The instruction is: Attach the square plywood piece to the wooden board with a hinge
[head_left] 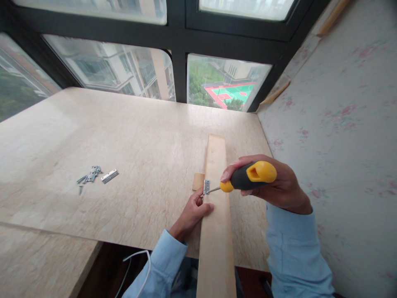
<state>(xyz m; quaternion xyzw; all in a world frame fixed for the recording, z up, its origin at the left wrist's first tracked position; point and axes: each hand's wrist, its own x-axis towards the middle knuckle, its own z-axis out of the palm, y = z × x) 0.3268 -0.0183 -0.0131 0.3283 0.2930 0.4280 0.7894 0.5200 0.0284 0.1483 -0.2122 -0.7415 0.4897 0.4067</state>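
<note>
A long pale wooden board (216, 240) runs from the near edge up onto the stone-look sill. On its left edge sits a small silver hinge (206, 187). My right hand (276, 182) is closed round the yellow and black handle of a screwdriver (243, 178); its tip meets the hinge near the lower part, though I cannot make out a screw there. Just below the hinge, my left hand (195, 211) grips the board's left edge, thumb on top and fingers at the side, partly hidden. A small wooden block (198, 181) lies against the board beside the hinge.
Left on the sill (139, 136) lie a loose hinge (110, 176) and a small pile of hinges and screws (91, 174). A papered wall (347, 145) rises close on the right; dark-framed windows stand behind. A white cable (148, 260) hangs near my left sleeve.
</note>
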